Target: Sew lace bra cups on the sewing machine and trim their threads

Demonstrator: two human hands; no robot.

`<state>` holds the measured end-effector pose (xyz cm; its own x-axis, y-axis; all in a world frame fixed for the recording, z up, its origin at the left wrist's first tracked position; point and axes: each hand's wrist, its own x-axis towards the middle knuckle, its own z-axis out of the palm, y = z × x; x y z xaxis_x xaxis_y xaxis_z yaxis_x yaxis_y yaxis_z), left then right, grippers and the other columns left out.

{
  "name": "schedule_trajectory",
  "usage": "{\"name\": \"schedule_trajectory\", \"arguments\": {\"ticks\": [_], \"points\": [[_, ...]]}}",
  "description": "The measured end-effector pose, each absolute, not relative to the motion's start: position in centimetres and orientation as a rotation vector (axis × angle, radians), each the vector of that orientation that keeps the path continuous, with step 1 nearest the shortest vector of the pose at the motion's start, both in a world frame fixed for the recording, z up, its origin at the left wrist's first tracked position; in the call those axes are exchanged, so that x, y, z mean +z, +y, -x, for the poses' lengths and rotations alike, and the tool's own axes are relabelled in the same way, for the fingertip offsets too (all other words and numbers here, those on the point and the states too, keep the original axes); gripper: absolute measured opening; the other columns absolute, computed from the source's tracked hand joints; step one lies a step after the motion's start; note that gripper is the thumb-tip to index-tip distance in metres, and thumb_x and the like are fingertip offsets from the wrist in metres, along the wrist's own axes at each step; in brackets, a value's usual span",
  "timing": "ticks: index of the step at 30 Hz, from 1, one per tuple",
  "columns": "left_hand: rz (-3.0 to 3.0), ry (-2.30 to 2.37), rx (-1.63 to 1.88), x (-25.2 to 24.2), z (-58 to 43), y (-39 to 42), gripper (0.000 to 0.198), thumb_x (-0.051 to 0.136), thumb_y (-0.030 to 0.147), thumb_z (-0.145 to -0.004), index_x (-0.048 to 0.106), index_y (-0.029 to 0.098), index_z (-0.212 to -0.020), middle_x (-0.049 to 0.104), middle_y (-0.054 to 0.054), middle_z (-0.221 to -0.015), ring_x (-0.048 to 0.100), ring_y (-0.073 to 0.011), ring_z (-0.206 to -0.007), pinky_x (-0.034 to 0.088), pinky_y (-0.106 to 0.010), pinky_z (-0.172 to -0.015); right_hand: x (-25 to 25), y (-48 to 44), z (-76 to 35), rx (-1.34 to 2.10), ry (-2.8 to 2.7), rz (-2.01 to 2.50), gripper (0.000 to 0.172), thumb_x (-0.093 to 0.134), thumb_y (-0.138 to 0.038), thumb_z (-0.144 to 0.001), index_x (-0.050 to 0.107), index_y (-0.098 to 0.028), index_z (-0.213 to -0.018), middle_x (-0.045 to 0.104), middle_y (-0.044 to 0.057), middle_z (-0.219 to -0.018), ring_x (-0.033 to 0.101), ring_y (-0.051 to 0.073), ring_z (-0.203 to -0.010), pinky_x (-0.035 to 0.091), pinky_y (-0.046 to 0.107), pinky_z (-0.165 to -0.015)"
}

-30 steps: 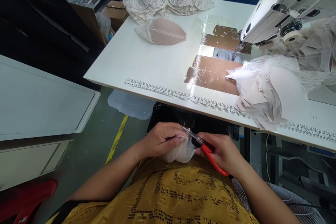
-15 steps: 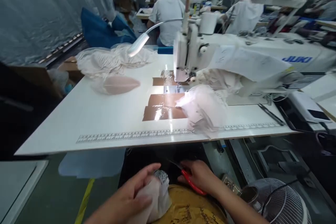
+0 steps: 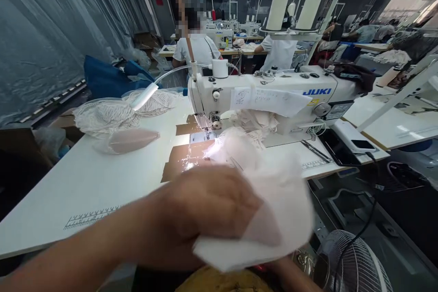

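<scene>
My left hand, smeared by motion, is closed on a thin pale fabric piece held up before the table's front edge. The cloth hangs to the right of the fingers and covers most of my right hand, low in the view. A bit of red scissors handle shows at that hand; the blades are hidden. Behind the raised cloth, more pale fabric lies beside the needle area of a white sewing machine. Under my hands a brown-yellow taped surface shows.
Lace-edged pieces and a flat beige oval piece lie on the table's left. Tweezers, a phone and a white device are at the right. A fan stands below. People sit at machines beyond.
My left hand has risen from the lap and moved right with the fabric, now in front of my right hand. The camera has tilted up and turned right.
</scene>
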<state>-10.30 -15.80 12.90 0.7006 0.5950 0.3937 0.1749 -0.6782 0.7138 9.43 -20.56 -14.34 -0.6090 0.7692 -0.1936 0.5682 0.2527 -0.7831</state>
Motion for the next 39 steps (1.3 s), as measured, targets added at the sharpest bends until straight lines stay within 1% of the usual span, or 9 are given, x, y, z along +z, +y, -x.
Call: {"name": "schedule_trajectory", "arguments": {"ticks": [4, 9, 13, 17, 22, 24, 29, 35, 39], "points": [[-2.364, 0.291, 0.914, 12.7, 7.3, -9.5, 0.020, 0.064, 0.024, -0.087, 0.074, 0.027, -0.104, 0.073, -0.002, -0.108, 0.068, -0.0224, -0.102, 0.053, -0.041, -0.096, -14.4, -20.2, -10.5, 1.445, -2.278, 1.376, 0.023, 0.073, -0.040, -0.070, 0.068, -0.020, -0.080, 0.056, -0.006, -0.063, 0.043, 0.010, -0.057, 0.028, 0.020, -0.051], [-2.616, 0.503, 0.833, 5.2, 8.9, -3.8, 0.026, 0.056, 0.018, -0.089, 0.069, 0.020, -0.111, 0.071, -0.011, -0.113, 0.062, -0.0253, -0.114, 0.050, -0.042, -0.100, -12.3, -19.7, -14.7, 1.574, -2.109, 1.351, 0.025, 0.076, -0.040, -0.067, 0.064, -0.019, -0.074, 0.041, -0.008, -0.059, 0.032, 0.008, -0.057, 0.023, 0.020, -0.051], [-2.648, 0.778, 0.536, 2.4, 11.1, -3.6, 0.028, 0.053, 0.025, -0.090, 0.064, 0.020, -0.116, 0.054, -0.013, -0.138, 0.049, -0.0296, -0.130, 0.046, -0.043, -0.103, -7.3, -18.8, -20.3, 1.645, -1.959, 1.101, 0.044, 0.064, -0.057, -0.076, 0.067, -0.020, -0.099, 0.048, -0.005, -0.066, 0.040, 0.011, -0.060, 0.031, 0.021, -0.054], [-2.583, 0.905, 0.338, 4.2, 11.0, -4.0, 0.033, 0.058, 0.047, -0.086, 0.066, 0.021, -0.105, 0.064, -0.011, -0.119, 0.060, -0.0309, -0.109, 0.054, -0.032, -0.077, -1.8, -16.5, -24.7, 1.200, -1.862, 1.403, 0.055, 0.046, -0.062, -0.087, 0.058, -0.019, -0.120, 0.055, -0.002, -0.067, 0.048, 0.013, -0.057, 0.036, 0.024, -0.054], [-2.543, 0.891, 0.277, 5.4, 8.4, -2.9, 0.043, 0.029, 0.041, -0.099, 0.060, 0.019, -0.078, 0.063, -0.005, -0.083, 0.058, -0.0195, -0.079, 0.047, -0.027, -0.069, 1.6, -11.0, -25.7, 0.285, -1.985, 2.150, 0.040, 0.042, -0.053, -0.093, 0.061, -0.019, -0.082, 0.063, 0.005, -0.067, 0.059, 0.020, -0.065, 0.035, 0.027, -0.058], [-2.620, 0.946, 0.289, 4.8, 7.5, -2.6, 0.039, 0.036, 0.042, -0.096, 0.058, 0.019, -0.074, 0.060, -0.005, -0.077, 0.055, -0.0201, -0.075, 0.044, -0.029, -0.066, 1.6, -8.8, -25.3, 0.204, -2.016, 2.268, 0.036, 0.042, -0.048, -0.093, 0.062, -0.018, -0.086, 0.069, 0.009, -0.079, 0.063, 0.022, -0.073, 0.035, 0.026, -0.060], [-2.787, 1.065, 0.378, 2.8, 6.4, -2.8, 0.030, 0.048, 0.043, -0.089, 0.063, 0.020, -0.101, 0.063, -0.008, -0.091, 0.054, -0.0257, -0.087, 0.042, -0.036, -0.073, 0.9, -5.7, -23.9, 0.149, -2.017, 2.354, 0.033, 0.047, -0.040, -0.091, 0.065, -0.013, -0.090, 0.071, 0.013, -0.085, 0.066, 0.023, -0.079, 0.036, 0.027, -0.059], [-2.826, 1.057, 0.341, 1.6, 6.2, -3.4, 0.028, 0.048, 0.042, -0.090, 0.067, 0.021, -0.089, 0.063, -0.008, -0.089, 0.052, -0.0271, -0.089, 0.041, -0.044, -0.081, 1.2, -4.3, -25.0, 0.032, -2.000, 2.438, 0.036, 0.036, -0.031, -0.097, 0.068, -0.015, -0.102, 0.072, 0.014, -0.098, 0.066, 0.024, -0.094, 0.041, 0.028, -0.069], [-2.746, 1.046, 0.519, 0.7, 6.2, -4.0, 0.024, 0.046, 0.036, -0.092, 0.065, 0.021, -0.091, 0.063, -0.007, -0.092, 0.051, -0.0272, -0.100, 0.040, -0.046, -0.093, 0.7, -3.0, -26.9, 0.014, -2.036, 2.515, 0.031, 0.043, -0.013, -0.090, 0.066, -0.011, -0.111, 0.069, 0.018, -0.107, 0.064, 0.024, -0.101, 0.043, 0.028, -0.076]]}}
